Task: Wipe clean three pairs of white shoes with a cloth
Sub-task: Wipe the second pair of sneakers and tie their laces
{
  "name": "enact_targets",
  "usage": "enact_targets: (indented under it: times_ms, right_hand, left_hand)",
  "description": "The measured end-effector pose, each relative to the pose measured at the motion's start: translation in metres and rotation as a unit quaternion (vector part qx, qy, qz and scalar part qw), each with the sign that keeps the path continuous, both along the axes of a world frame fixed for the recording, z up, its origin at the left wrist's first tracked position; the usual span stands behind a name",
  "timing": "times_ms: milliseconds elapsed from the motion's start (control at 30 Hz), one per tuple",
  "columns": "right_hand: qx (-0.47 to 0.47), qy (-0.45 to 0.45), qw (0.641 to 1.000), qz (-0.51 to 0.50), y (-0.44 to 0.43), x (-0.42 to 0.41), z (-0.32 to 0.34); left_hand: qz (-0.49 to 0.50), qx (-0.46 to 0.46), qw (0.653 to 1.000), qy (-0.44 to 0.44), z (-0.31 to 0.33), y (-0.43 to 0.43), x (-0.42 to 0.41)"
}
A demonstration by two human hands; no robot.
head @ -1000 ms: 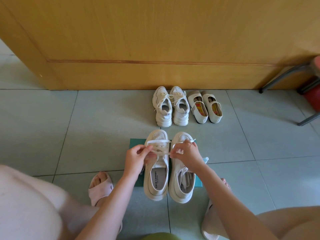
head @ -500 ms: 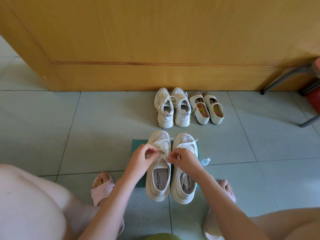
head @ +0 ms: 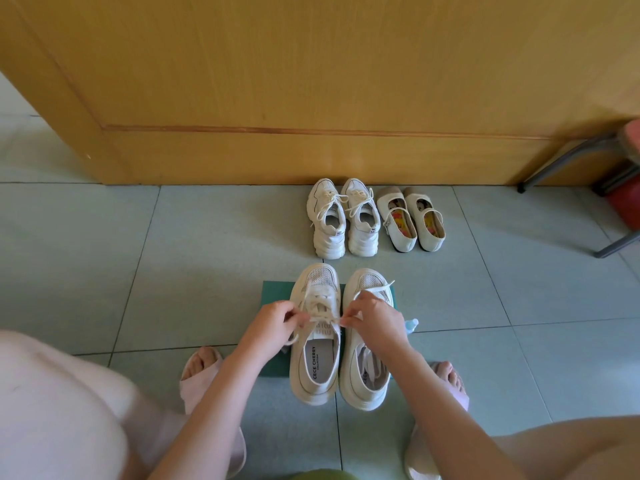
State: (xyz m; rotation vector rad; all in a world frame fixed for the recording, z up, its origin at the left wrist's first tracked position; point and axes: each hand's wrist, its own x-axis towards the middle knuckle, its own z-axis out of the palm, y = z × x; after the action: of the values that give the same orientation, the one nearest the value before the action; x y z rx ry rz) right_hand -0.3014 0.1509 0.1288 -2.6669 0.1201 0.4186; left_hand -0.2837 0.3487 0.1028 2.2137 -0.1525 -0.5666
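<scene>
On the tiled floor [head: 173,254] in front of a wooden door [head: 311,81], the nearest pair of white shoes [head: 367,382] stands side by side, toes pointing away from the person. It rests on a flat green sheet [head: 277,292] that may be the cloth, though I cannot tell. The left hand [head: 273,323] and the right hand [head: 372,315] meet over the shoe on the person's left. Each has its fingers curled and pinches a part of the lace [head: 322,303] between thumb and fingertips, so that the lace runs taut between them across the tongue. Whether they are tying or loosening it is not clear. Either way, the step probably goes best with an even pull on both ends, so the light shoe does not skid off the sheet, and with the loose ends tucked clear of the upper before any wiping. These shoes are cream-white with mesh toes, thick pale soles and printed insoles; no obvious dirt shows from here. Near the door, the laced chunky sneakers [head: 343,220] and the strap shoes [head: 412,220] with bright insoles stand just beside each other, untouched. A small blue bottle [head: 411,323] shows just beside the right wrist.
</scene>
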Motion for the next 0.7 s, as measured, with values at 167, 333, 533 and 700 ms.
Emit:
enact_targets:
  times_ms: [167,333,533,700]
  right_hand:
    - [-0.006,0.014,0.998,0.064,-0.007,-0.002,0.003]
    - [0.059,0.039,0.995,0.071,-0.01,0.005,0.016]
    - [0.176,0.037,0.982,0.055,0.007,0.014,0.022]
    - [0.228,0.018,0.974,0.004,0.013,0.024,0.018]
  left_hand:
    - [0.066,-0.107,0.991,0.049,0.01,0.002,0.004]
    - [0.113,-0.27,0.938,0.186,0.012,-0.012,0.003]
    - [0.169,-0.309,0.919,0.175,0.011,-0.024,0.0]
    - [0.086,-0.225,0.966,0.097,0.008,-0.028,0.008]
